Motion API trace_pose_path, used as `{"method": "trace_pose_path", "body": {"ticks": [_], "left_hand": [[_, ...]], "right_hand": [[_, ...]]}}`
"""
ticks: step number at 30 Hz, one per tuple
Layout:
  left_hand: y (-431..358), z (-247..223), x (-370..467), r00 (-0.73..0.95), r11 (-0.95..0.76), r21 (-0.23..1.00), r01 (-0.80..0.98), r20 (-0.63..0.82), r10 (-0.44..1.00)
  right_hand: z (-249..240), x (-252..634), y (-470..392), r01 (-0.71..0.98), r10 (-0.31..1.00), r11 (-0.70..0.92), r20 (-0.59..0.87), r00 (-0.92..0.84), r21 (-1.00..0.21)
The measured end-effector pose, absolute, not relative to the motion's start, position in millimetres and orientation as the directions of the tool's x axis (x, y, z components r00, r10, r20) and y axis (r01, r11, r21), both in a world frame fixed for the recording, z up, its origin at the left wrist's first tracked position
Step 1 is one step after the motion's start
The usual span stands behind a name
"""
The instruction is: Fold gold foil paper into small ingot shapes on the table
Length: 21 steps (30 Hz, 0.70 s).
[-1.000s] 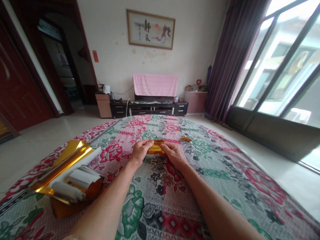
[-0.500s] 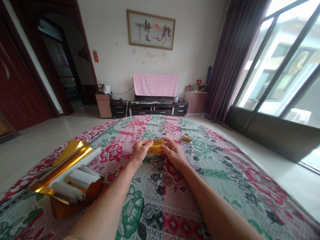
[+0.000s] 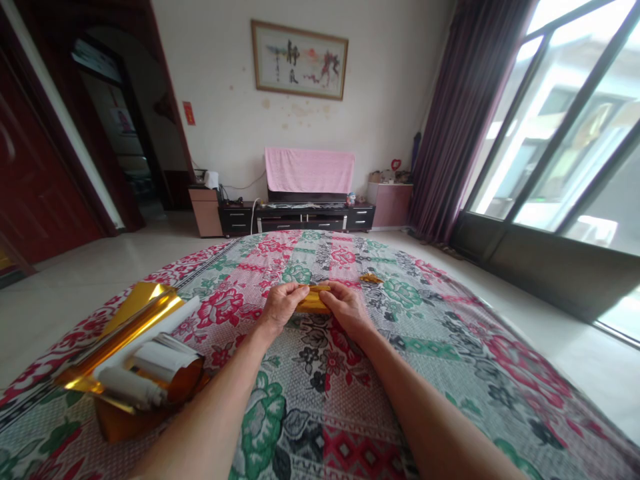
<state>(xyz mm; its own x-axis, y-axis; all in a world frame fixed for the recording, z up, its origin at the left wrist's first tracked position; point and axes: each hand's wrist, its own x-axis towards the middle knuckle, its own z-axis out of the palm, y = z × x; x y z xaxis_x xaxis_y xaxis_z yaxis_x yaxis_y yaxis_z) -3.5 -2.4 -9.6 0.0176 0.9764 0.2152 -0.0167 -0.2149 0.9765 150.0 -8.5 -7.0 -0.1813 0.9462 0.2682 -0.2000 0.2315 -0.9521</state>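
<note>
A small folded piece of gold foil is stretched between my two hands above the patterned tablecloth. My left hand pinches its left end between thumb and fingers. At the right end, my right hand grips it with the thumb in front. Beyond my right hand lies a small crumpled gold piece on the cloth. Rolls of gold foil and white rolls are heaped to the left of my left forearm.
Past the table's far edge stands a low black cabinet with a pink cloth draped above it. A purple curtain and large windows are on the right, and a red door is on the left.
My right fingers have come down from a more raised pose onto the foil's upper edge. The foil's front now looks smoother and sits slightly lower. The view has shifted a little.
</note>
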Motion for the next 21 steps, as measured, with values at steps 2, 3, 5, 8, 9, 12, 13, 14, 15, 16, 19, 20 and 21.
{"method": "trace_pose_path", "body": {"ticks": [2,3,5,8,9,12,13,14,15,16,19,20,21], "left_hand": [[-3,-9,-4,0.015,-0.216,0.976,-0.004,0.216,0.976],[-3,-9,-4,0.014,-0.216,0.976,-0.001,0.216,0.976],[-3,-9,-4,0.018,-0.209,0.978,-0.010,0.209,0.978],[-3,-8,-3,0.029,-0.182,0.981,-0.064,0.184,0.982],[-3,-8,-3,0.029,-0.180,0.980,-0.084,0.183,0.983],[-3,-8,-3,0.011,-0.224,0.970,-0.090,0.226,0.974],[-2,-8,-4,0.000,-0.252,0.966,-0.061,0.253,0.968],[-1,-9,-4,-0.010,-0.281,0.959,-0.017,0.281,0.960],[0,-10,-5,-0.018,-0.306,0.951,0.042,0.307,0.952],[1,-12,-6,-0.018,-0.330,0.938,0.105,0.333,0.943],[3,-15,-6,0.010,-0.393,0.883,0.257,0.404,0.915],[4,-15,-6,0.013,-0.403,0.871,0.281,0.417,0.909],[4,-15,-6,0.011,-0.406,0.866,0.292,0.421,0.907]], "right_hand": [[-7,150,-9,-0.181,0.943,0.252,0.283,-0.172,-0.951],[-7,150,-9,-0.170,0.942,0.261,0.289,-0.170,-0.950],[-8,150,-8,-0.156,0.941,0.269,0.293,-0.168,-0.951],[-10,150,-7,-0.174,0.945,0.251,0.280,-0.171,-0.952],[-11,150,-7,-0.188,0.947,0.240,0.272,-0.171,-0.952],[-14,150,-4,-0.211,0.956,0.222,0.255,-0.148,-0.952],[-15,151,-2,-0.209,0.957,0.225,0.256,-0.134,-0.952],[-16,151,-1,-0.206,0.958,0.230,0.258,-0.122,-0.951],[-17,151,-1,-0.201,0.959,0.238,0.263,-0.110,-0.950],[-17,151,0,-0.193,0.958,0.246,0.269,-0.102,-0.950],[-17,151,0,-0.147,0.950,0.282,0.297,-0.097,-0.948],[-17,151,-1,-0.127,0.945,0.297,0.310,-0.101,-0.946],[-16,151,-1,-0.113,0.941,0.312,0.323,-0.105,-0.943]]}}
